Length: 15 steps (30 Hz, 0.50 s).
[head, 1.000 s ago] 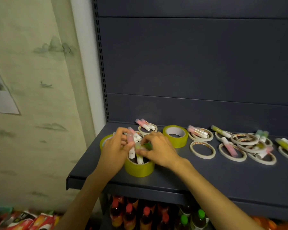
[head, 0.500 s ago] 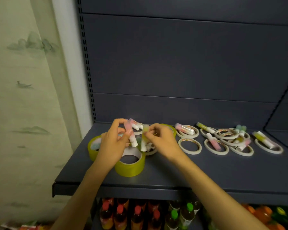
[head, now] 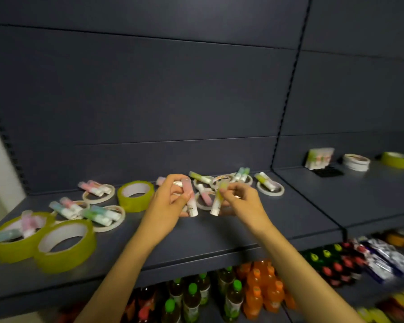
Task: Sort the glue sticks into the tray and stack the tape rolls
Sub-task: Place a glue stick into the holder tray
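My left hand (head: 170,203) grips a pink-capped glue stick (head: 189,197) above the dark shelf (head: 219,231). My right hand (head: 243,201) grips a yellow-capped glue stick (head: 218,200) right beside it. Both sticks point cap up. Wide yellow tape rolls lie on the shelf: one at the near left (head: 65,245), one at the far left edge (head: 14,236) with glue sticks inside, one behind (head: 135,195). Thin white tape rolls (head: 269,188) with more glue sticks (head: 98,214) on them are scattered along the shelf. On the right shelf section stand a black tray (head: 328,171) with glue sticks (head: 318,158), a stack of white tape rolls (head: 356,162) and a yellow roll (head: 398,159).
The shelf's back panel rises directly behind the items. A vertical post (head: 287,99) divides the two shelf sections. Below the shelf's front edge stand drink bottles (head: 233,299) and packaged snacks (head: 383,259).
Both hands lifted the two glue sticks out of the near yellow roll and carried them right. The view swung right, revealing the right shelf section with its tray and stacked rolls.
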Tool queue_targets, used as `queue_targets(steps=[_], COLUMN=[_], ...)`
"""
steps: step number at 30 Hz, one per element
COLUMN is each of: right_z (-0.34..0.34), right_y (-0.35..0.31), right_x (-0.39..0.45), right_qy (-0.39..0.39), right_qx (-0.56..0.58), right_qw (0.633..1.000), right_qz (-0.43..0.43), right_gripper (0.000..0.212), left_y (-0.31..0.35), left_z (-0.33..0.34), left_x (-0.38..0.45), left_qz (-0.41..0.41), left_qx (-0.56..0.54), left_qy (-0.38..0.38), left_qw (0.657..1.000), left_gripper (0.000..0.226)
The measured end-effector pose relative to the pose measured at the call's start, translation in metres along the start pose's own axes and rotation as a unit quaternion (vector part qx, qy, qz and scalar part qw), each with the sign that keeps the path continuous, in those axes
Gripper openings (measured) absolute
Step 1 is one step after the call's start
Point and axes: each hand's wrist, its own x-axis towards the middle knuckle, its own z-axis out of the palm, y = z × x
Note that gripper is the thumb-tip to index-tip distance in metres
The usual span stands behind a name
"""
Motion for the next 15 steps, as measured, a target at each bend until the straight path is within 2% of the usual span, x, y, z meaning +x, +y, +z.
queue_targets(steps=[3,8,15], right_z=[-0.072,-0.190,-0.328], right_y=[0.007,0.016,0.026], right_x=[-0.007,-0.023,-0.032], right_qy=[0.028,0.044,0.095], right_qx=[0.002,-0.003,0.003], right_qw=[1.000,0.999,0.995], right_qz=[0.014,0.013,0.011], right_gripper=[0.010,0.014,0.009], left_y=[0.007,0.016,0.024], left_z=[0.067,0.177,0.305], left_x=[0.004,0.007,0.021], left_qz=[-0.005,0.009,0.049], left_qx=[-0.002,0.036,0.042], left_qy=[-0.028,-0.073,-0.078], left_qw=[1.000,0.997,0.995], left_gripper=[0.021,0.025,0.021])
